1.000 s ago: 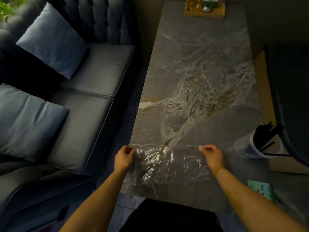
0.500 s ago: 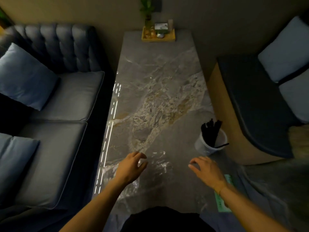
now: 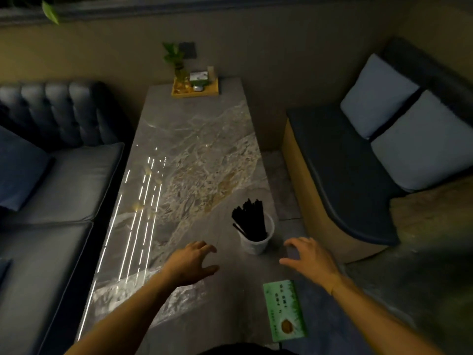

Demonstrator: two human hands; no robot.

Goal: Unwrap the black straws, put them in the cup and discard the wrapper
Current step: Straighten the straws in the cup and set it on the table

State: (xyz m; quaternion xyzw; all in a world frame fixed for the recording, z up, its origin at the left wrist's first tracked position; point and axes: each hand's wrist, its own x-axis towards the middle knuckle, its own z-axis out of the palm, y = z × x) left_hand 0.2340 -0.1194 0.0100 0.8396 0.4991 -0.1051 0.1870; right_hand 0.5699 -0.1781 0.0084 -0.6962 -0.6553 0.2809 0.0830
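A white cup [image 3: 256, 242] stands upright on the marble table [image 3: 194, 155], near its right edge. A bundle of black straws [image 3: 249, 219] sticks out of the cup. My left hand [image 3: 192, 262] hovers just left of the cup, fingers spread, holding nothing. My right hand [image 3: 309, 257] hovers just right of the cup, also spread and holding nothing. The clear plastic wrapper [image 3: 143, 295] lies crumpled on the table at the near left, under my left forearm and hard to tell from the marble glare.
A green printed card [image 3: 285, 310] lies at the table's near right corner. A wooden tray [image 3: 195, 89] with a small plant and items sits at the far end. A dark sofa [image 3: 58, 180] runs along the left, a cushioned bench [image 3: 353, 175] along the right.
Both hands let go of the clear wrapper and moved right and forward toward the cup. The camera view lifted and swung right, bringing the whole table and bench into view.
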